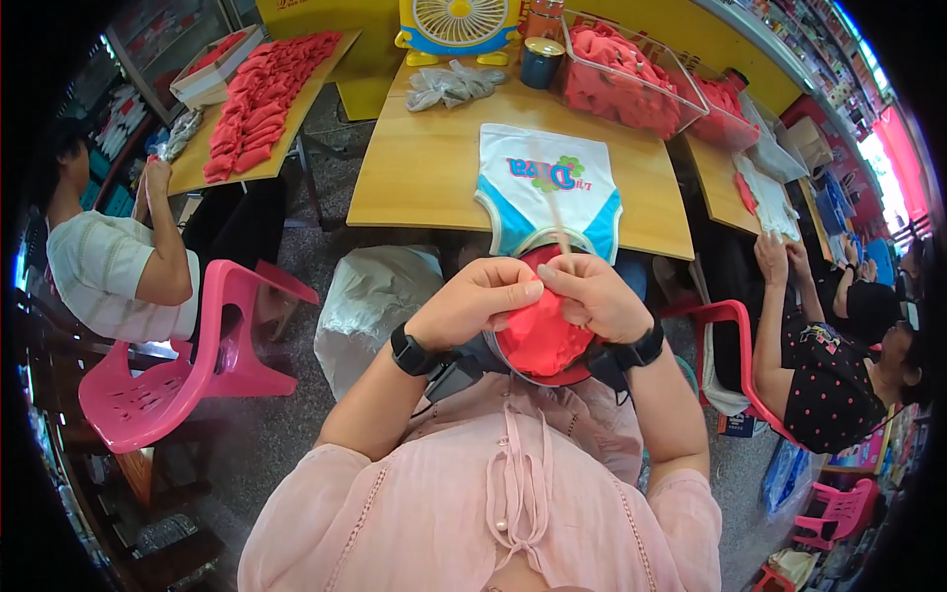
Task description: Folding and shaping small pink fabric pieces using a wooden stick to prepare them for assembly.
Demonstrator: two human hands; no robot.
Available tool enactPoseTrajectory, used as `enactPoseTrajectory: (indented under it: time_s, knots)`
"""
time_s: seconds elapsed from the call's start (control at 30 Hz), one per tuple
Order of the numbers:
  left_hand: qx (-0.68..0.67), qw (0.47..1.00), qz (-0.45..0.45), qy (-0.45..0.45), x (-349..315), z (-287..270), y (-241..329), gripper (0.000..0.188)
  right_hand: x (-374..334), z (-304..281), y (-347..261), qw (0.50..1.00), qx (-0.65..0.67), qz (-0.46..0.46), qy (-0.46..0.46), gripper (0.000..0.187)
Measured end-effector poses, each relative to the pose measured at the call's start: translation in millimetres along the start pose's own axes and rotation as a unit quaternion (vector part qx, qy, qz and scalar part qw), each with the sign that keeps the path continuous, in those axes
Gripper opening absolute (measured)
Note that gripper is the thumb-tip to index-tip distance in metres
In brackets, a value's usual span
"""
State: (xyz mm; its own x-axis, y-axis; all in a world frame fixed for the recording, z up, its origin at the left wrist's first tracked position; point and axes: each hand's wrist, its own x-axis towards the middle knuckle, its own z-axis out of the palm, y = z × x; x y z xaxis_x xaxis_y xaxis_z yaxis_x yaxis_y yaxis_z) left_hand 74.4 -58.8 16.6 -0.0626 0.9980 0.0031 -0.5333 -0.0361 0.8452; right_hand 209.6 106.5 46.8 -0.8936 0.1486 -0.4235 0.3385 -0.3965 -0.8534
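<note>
My left hand (480,298) and my right hand (598,299) meet over my lap, thumbs and fingers pinched together at the top of a bright red cloth piece (546,340). The cloth hangs below the fingers, over a round dark red thing (570,375) on my lap. A thin pale strip (555,209), smeared by motion, rises from beside my right fingers; what it is I cannot tell. Just beyond my hands lies a small white garment (538,148) with turquoise sides and a printed front, its near end overhanging the table edge. Dark bands circle both wrists.
The wooden table (414,178) bears a yellow-and-blue fan (459,25), grey bundles (452,86), a dark cup (541,64) and a clear bin (681,123) of red pieces. A white sack (375,296) stands left below. Seated people work either side; a pink chair (202,365) is left.
</note>
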Motion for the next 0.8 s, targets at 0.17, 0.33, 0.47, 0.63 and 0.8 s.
enactPoseTrajectory:
  time_s: [0.17,0.33,0.47,0.63,0.8]
  knots:
    - [-0.057,0.978,0.074,0.186,11.0,2.5,0.3,0.018,-21.0,22.4,13.7,0.984,-0.011,-0.136,0.115,0.018]
    - [-0.093,0.974,0.093,0.186,7.0,-0.6,-3.6,0.03,-12.5,24.4,40.2,0.892,-0.098,-0.311,0.313,0.022]
    - [-0.021,0.983,0.025,0.179,7.0,16.6,-5.2,0.028,-14.7,34.2,48.1,0.823,-0.191,-0.398,0.359,0.021]
    - [-0.021,0.971,0.113,0.211,8.1,11.8,-5.9,0.017,-34.4,33.9,48.4,0.874,-0.225,-0.336,0.269,0.021]
    - [-0.003,0.976,0.139,0.168,0.8,8.4,3.9,0.018,-62.4,8.5,57.2,0.885,-0.309,-0.269,0.22,0.026]
